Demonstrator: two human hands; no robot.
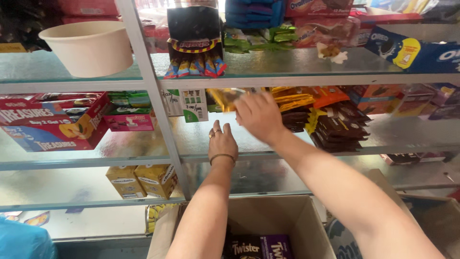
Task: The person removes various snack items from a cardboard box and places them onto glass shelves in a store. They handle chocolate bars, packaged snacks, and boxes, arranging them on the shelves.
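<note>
Open box: a cardboard carton (268,216) sits right under the arms, flaps spread so you can grab straight out of it; purple and black snack boxes (261,248) lie at the bottom.
Left hand: left hand (222,143) is resting flat on the front edge of the middle glass shelf (287,156), fingers together and holding nothing, looks like it's just bracing. Ring and wrist band are visible.
Right hand: right hand (258,115) is reaching further in and a bit higher, fingers closed on a shiny gold packet (225,98), pretty blurry though.
Where the packet is: up in the air above the middle shelf, just under the top shelf, beside the small paper price tags (194,104).
Neighbours: dark brown packs (338,128) and orange ones (311,98) are stacked to the right, fronts facing out.
Farther up: a beige tub (88,48) stands on the top shelf.
</note>
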